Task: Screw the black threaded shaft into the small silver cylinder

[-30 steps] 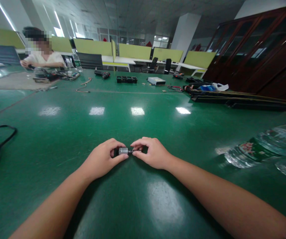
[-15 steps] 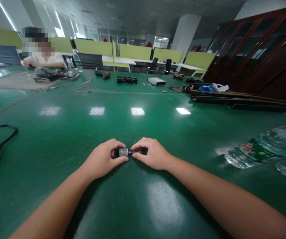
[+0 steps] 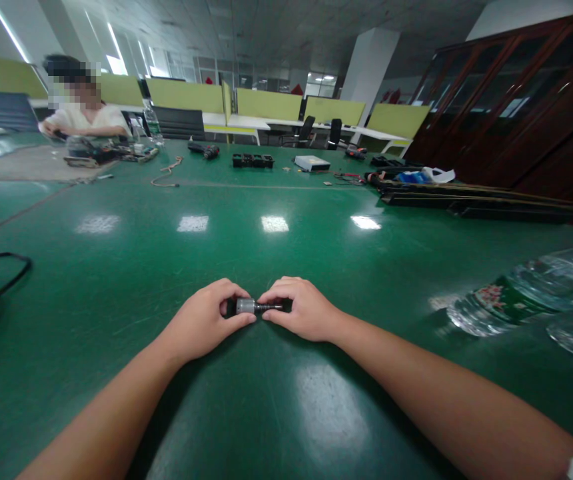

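A small grey metal cylinder with a thin dark shaft [image 3: 246, 306], looking like a small motor, lies lengthwise between my hands, low over the green table [image 3: 246, 253]. My left hand [image 3: 207, 317] is closed round the cylinder end, thumb in front and fingers behind. At the shaft end, the thumb and fingers of my right hand [image 3: 300, 309] curl round from the other side. The shaft shows in the gap between that thumb and those fingers, pointing to the right. How firmly the right fingertips touch it is hard to see.
Clear water bottles [image 3: 521, 297] lie at the right. A black cable [image 3: 16, 257] is at the left edge. Farther back are a power drill [image 3: 203, 150], a black tray-like part [image 3: 252, 161], a white box [image 3: 311, 163] and long dark bars [image 3: 466, 197]. A person [image 3: 86, 120] sits far left.
The right fingers have shifted slightly, and more of the dark shaft shows between them. Both hands stay in nearly the same place, and the view has turned a little.
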A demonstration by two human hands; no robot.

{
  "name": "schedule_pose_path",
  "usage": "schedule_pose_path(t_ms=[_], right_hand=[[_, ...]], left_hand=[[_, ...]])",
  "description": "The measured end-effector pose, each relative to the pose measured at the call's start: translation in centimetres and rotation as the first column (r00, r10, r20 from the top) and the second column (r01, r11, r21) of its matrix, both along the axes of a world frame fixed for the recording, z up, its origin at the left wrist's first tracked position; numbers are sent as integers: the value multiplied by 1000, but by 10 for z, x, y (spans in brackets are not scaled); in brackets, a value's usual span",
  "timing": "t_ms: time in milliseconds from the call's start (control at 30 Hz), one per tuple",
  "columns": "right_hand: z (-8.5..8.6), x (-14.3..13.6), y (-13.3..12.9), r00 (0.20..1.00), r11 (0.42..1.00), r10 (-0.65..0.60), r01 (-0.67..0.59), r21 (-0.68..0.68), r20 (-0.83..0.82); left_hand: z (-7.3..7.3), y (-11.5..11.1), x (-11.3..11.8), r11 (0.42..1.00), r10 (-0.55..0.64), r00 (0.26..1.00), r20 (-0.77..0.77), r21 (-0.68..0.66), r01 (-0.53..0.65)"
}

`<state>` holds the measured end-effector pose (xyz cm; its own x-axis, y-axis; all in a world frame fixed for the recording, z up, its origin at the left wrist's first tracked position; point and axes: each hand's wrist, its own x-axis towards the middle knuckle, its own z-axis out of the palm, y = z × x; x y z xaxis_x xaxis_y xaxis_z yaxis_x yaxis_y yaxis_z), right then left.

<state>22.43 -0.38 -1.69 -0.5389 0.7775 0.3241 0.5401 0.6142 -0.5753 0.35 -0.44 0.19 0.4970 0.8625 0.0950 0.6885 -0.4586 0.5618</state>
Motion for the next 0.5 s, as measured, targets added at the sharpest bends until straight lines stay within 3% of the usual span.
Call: schedule_pose_path(t_ms=[500], right_hand=[[4,-1,-2,1000,999,-22,22,-31,7]], left_hand=[[3,-2,1,999,25,1000,-5,-25,-25]])
